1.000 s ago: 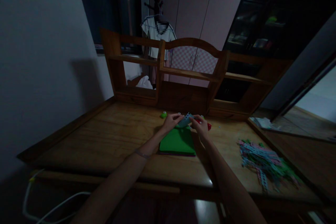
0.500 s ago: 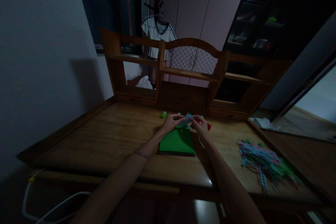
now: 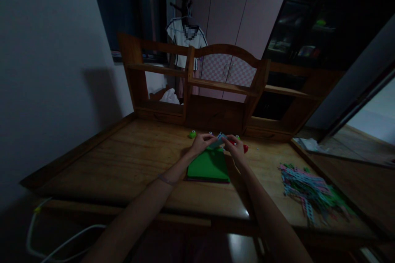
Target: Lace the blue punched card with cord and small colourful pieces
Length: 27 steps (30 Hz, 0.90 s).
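Between my two hands is a small light-blue piece, held above the far edge of a green stack of sheets. My left hand pinches its left side. On its right side, the fingers of my right hand are closed. A red item lies just beyond my right hand, partly covered by it. A small green item with an eye-like top sits left of my left hand. Two similar tops show behind my hands.
A pile of pink, blue and green strips lies on the desk's right side. A wooden shelf unit stands along the back of the desk. White cable hangs at the lower left.
The light-blue piece has tilted slightly between my fingers. Both hands stay in nearly the same place.
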Tool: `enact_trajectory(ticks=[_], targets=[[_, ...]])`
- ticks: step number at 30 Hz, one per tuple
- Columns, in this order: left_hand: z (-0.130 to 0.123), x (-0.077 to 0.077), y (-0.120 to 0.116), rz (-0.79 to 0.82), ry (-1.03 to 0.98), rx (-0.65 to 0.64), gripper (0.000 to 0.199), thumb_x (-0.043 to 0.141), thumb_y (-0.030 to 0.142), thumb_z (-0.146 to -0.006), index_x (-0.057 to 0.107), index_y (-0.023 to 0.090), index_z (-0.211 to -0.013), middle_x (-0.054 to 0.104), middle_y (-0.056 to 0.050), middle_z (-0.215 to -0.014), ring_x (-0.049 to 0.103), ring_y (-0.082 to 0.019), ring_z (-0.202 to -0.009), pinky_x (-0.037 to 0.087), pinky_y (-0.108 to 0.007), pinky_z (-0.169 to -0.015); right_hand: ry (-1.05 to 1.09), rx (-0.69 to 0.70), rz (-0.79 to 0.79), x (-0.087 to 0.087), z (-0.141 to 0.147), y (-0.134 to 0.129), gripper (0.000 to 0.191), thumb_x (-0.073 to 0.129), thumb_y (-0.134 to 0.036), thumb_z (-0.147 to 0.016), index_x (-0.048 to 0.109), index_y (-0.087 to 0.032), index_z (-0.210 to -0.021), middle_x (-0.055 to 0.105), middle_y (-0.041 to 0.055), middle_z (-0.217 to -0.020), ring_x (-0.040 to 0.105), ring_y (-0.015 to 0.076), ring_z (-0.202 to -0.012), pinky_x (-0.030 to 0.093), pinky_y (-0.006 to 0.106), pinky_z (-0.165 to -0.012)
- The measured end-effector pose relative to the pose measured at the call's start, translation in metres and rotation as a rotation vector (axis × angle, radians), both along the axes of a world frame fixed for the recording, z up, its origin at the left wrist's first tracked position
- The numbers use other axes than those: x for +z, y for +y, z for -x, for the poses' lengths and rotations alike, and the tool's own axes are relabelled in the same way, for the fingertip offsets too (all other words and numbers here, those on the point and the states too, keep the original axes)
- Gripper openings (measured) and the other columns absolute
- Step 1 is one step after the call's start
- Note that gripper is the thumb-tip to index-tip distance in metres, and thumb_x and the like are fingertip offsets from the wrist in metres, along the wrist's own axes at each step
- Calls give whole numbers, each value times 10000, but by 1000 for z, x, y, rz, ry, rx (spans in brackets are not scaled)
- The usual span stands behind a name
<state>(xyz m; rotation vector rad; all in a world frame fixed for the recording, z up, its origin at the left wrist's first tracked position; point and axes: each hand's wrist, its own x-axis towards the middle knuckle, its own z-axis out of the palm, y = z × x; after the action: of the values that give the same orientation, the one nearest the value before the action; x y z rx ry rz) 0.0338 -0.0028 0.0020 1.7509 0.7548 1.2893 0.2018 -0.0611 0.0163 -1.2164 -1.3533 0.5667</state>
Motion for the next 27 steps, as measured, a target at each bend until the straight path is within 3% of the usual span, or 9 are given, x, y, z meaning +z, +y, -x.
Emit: enact_trajectory(ticks=[27], targets=[[0, -4, 4, 22, -13, -9, 377, 647, 463, -735, 719, 112, -854, 709, -81, -845, 634, -195, -785, 473, -274, -704, 44, -12, -5, -5, -1, 5, 450, 640, -600, -663, 666, -173, -803, 579, 0, -585, 522, 149, -534, 406, 252, -510]])
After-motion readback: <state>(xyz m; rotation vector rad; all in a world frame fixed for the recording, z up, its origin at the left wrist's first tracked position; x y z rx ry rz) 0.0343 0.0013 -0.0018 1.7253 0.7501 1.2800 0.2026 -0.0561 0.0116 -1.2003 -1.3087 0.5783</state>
